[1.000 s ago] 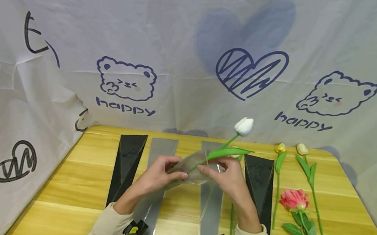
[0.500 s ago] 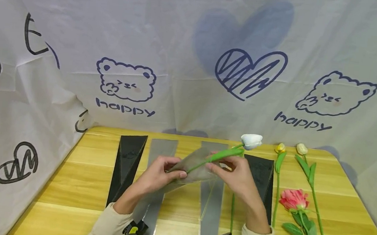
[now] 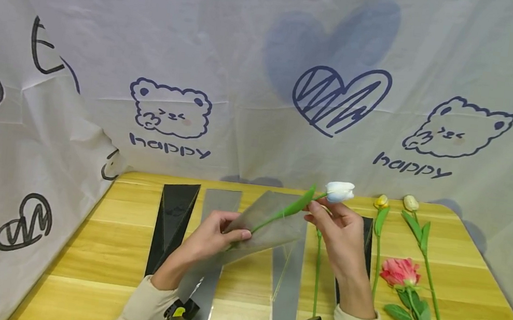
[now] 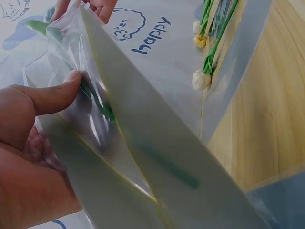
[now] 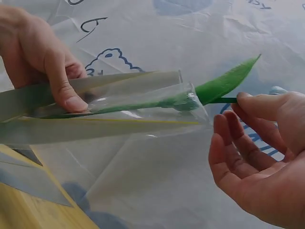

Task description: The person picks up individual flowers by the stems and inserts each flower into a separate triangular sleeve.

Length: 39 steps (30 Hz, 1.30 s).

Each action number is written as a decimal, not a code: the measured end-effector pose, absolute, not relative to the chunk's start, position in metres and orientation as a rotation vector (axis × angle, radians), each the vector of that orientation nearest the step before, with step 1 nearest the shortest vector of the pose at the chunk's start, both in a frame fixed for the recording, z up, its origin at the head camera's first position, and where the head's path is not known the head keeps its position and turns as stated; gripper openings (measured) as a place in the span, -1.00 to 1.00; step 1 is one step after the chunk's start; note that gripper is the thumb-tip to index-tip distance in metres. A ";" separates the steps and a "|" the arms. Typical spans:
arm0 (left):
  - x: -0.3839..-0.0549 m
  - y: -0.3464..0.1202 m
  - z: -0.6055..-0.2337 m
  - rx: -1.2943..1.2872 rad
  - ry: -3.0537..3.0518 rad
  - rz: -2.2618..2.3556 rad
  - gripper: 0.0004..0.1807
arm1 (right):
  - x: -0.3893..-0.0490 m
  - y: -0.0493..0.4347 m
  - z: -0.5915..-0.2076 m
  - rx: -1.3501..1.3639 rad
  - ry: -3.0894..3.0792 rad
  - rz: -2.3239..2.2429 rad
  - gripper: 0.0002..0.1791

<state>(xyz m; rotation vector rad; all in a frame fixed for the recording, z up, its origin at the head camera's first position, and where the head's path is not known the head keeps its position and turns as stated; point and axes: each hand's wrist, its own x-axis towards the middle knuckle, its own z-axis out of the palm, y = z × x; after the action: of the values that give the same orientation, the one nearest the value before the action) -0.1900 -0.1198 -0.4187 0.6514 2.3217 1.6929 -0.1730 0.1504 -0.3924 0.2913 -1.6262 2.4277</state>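
Note:
A white tulip [image 3: 339,191] with a green leaf lies slantwise, its stem inside a grey flower sleeve [image 3: 287,230] that has a clear front and thin gold lines. My left hand [image 3: 210,236] grips the sleeve, thumb across its clear front over the stem. In the right wrist view, my right hand [image 5: 262,148] pinches the stem between thumb and index finger beyond the sleeve's mouth, other fingers loosely bent. The leaf [image 5: 231,78] sticks out of the sleeve there. Through the film in the left wrist view, the stem's lower end [image 4: 171,167] shows faintly.
Flat on the wooden table [image 3: 101,248] lie a black sleeve [image 3: 175,214] and grey sleeves [image 3: 222,201]. Another black sleeve [image 3: 367,239] is partly behind my right hand. At right are a yellow tulip [image 3: 381,202], a cream tulip [image 3: 411,203] and a pink rose [image 3: 400,272].
My right hand has moved right and up from the sleeve's mouth to the stem near the blossom. The tulip has tipped lower toward the right. My left hand has kept its grip.

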 end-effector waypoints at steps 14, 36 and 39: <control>-0.187 -0.120 -0.414 0.622 2.313 1.663 -0.75 | -0.172 0.141 -0.390 0.337 -1.874 2.271 -0.87; -0.187 -0.125 -0.414 0.755 2.248 1.505 -0.61 | -0.170 0.135 -0.389 0.177 -1.922 2.221 -0.86; -0.189 -0.127 -0.416 0.792 2.254 1.466 -0.72 | -0.170 0.139 -0.387 0.126 -1.843 2.248 -0.93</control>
<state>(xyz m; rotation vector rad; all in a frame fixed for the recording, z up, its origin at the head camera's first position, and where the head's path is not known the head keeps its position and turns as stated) -0.1892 -0.1267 -0.4157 0.7915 2.2536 1.4660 -0.1702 0.1387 -0.3869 0.1262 -1.8427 2.2477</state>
